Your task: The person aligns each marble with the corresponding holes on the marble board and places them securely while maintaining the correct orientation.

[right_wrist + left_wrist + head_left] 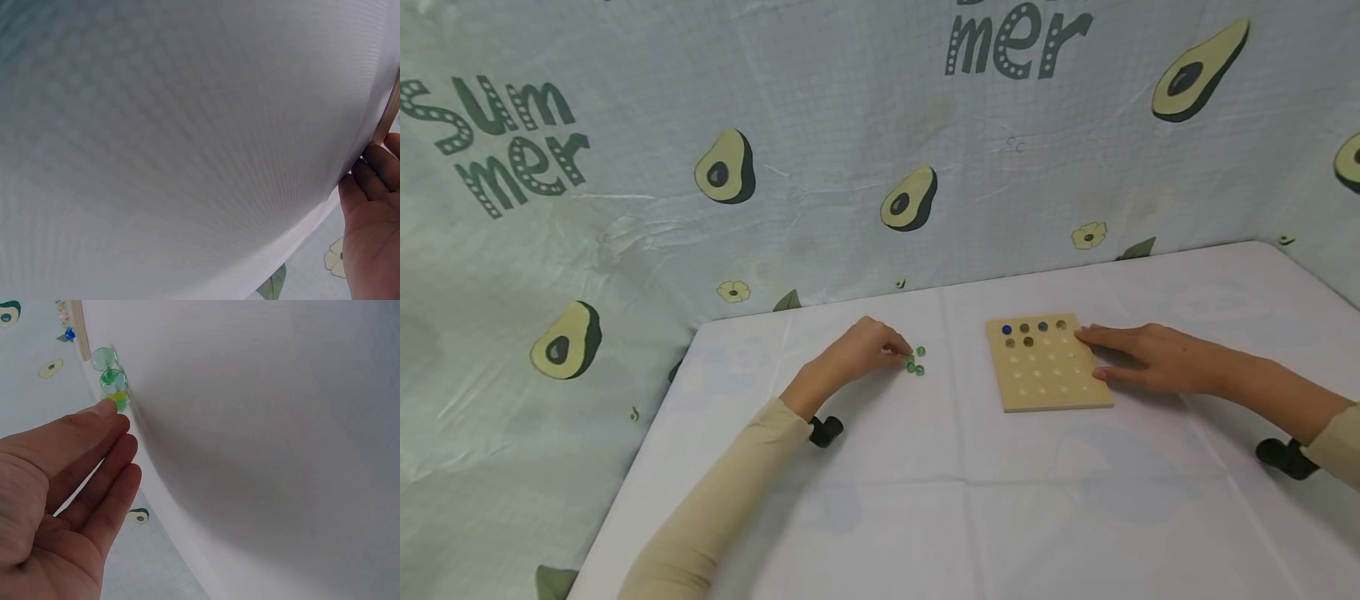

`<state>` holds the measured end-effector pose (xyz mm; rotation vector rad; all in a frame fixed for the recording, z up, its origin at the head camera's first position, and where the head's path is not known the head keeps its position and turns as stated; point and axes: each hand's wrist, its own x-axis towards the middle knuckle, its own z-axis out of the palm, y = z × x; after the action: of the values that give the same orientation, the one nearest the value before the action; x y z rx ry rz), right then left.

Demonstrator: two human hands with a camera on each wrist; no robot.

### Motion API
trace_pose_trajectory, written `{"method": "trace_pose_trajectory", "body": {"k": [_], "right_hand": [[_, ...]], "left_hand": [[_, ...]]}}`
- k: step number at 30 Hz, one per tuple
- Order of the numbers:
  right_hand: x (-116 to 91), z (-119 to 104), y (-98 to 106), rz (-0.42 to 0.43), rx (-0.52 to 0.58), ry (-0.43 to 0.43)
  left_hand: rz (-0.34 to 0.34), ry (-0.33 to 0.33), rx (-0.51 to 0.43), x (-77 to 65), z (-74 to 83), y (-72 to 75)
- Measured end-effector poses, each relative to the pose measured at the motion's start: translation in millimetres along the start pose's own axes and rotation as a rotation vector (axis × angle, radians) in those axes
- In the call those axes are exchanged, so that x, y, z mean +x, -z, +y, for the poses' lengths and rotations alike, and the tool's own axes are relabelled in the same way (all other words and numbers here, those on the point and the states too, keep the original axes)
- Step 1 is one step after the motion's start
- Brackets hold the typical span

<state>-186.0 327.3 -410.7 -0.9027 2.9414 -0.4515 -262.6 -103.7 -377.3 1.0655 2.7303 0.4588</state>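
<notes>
At the small cluster of green glass marbles (921, 370), my left hand (867, 343) reaches down with thumb and fingertips close together. In the left wrist view, the thumb and forefinger pinch a yellow-green marble (120, 400), which stands in line with two more, a swirled green marble (112, 380) and a pale green marble (104, 359). A square wooden board (1052, 375) with rows of round hollows lies to the right, and several marbles fill its far hollows, among them a blue marble (1007, 330). My right hand (1157, 358) rests against the board's right edge, its fingers extended.
A white cloth covers the table (887, 500). Behind it hangs a pale curtain (820, 150) printed with avocados and lettering. A black wrist-camera mount (826, 431) sticks out under the left wrist, another mount (1288, 458) under the right.
</notes>
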Motion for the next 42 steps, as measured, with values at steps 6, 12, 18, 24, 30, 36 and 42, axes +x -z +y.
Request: {"method": "trace_pose_trajectory", "body": {"k": [6, 12, 18, 24, 30, 36, 42], "right_hand": [[0, 0, 0, -0.007, 0.001, -0.009], [1, -1, -1, -0.008, 0.002, -0.005], [1, -1, 0, -0.001, 0.003, 0.009], [0, -1, 0, 0.003, -0.001, 0.005], [1, -2, 1, 0.002, -0.01, 0.005], [2, -3, 2, -0.001, -0.012, 0.001], [1, -2, 1, -0.004, -0.015, -0.004]], "left_hand": [[0.019, -0.024, 0.021, 1.2, -0.8, -5.7], [0.051, -0.041, 0.022, 0.8, -0.5, -7.9], [0.06, -0.06, 0.015, 2.0, 0.9, -9.7], [0.078, -0.052, 0.047, -1.4, 0.8, -9.5], [0.092, -0.013, 0.047, -7.4, -2.9, -5.8], [0.092, 0.018, 0.04, -10.6, -6.2, -3.4], [0.085, 0.027, 0.062, -9.1, -6.2, -6.3]]}}
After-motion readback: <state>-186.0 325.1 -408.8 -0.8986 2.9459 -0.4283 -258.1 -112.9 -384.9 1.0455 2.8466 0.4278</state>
